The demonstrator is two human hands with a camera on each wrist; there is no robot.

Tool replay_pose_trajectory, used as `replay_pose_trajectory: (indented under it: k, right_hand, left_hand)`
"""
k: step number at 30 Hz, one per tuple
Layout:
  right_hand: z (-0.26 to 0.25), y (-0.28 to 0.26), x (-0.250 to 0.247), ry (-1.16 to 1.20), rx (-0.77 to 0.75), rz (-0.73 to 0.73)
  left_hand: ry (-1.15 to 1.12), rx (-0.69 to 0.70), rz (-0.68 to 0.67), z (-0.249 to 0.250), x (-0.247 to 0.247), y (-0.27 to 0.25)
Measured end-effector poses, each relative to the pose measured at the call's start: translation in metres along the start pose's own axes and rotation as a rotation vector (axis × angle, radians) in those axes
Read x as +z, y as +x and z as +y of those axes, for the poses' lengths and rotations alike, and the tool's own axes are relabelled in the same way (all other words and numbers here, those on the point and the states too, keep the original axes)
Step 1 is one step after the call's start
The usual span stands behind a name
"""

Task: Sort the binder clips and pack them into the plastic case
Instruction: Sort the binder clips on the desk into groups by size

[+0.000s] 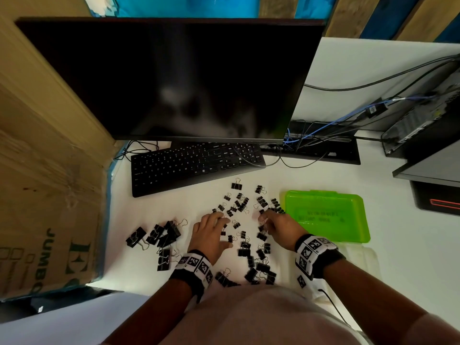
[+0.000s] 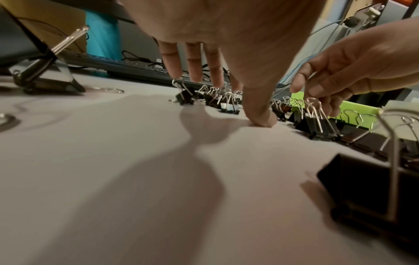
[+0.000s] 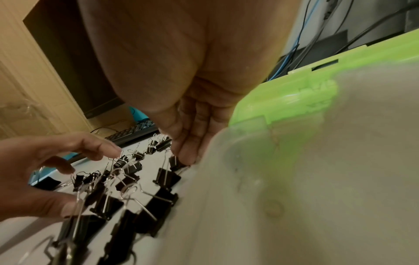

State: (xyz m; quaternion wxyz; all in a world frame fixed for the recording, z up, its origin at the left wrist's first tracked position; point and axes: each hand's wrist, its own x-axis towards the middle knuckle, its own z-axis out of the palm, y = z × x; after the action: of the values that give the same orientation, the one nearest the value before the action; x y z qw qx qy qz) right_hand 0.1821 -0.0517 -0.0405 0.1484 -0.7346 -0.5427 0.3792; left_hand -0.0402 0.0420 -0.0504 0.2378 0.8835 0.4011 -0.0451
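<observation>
White desk surface (image 1: 311, 175), with a dark monitor (image 1: 174, 78) and black keyboard (image 1: 194, 163) at the back and a cardboard box (image 1: 49, 220) to my left. Binder clips (image 1: 239, 202) lie scattered across the middle of the desk; a cluster of larger clips (image 1: 161, 235) sits apart on the left, which I judge to be a sorted group. The green plastic case (image 1: 326, 215) lies to the right, just beside the scatter, and I see no clips in it.

Step in hand, as I judge it: sorting by size. To do it well I would take one clip at a time by its wire handles, keep the size groups well apart, and leave the case until the piles are settled.

Left hand (image 1: 211, 232): fingers spread and nearly straight over the small clips, thumb tip pressed to the desk in the left wrist view; it holds nothing.

Right hand (image 1: 276, 227): fingers curled downward, fingertips (image 3: 186, 156) closing on a small clip (image 3: 175, 162) next to the case; a firm pinch is probable, though the contact is partly hidden.
</observation>
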Motion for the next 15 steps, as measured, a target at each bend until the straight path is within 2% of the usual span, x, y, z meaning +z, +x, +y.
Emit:
replay_pose_trajectory:
  k: [2, 5, 10, 15]
  right_hand:
    - [-0.002, -0.002, 0.0, 0.007, -0.009, -0.013]
    - [-0.006, -0.003, 0.003, -0.02, -0.017, -0.056]
    - [-0.003, -0.001, 0.008, -0.026, 0.014, -0.086]
    - [-0.013, -0.002, 0.009, -0.092, 0.01, -0.316]
  left_hand:
    - [-0.077, -0.043, 0.008, -0.001, 0.001, 0.001]
    - [-0.19, -0.033, -0.005, -0.001, 0.003, 0.002]
    - [-0.179, 0.042, -0.022, 0.001, 0.007, 0.003]
    - [-0.187, 0.053, -0.021, 0.001, 0.008, 0.005]
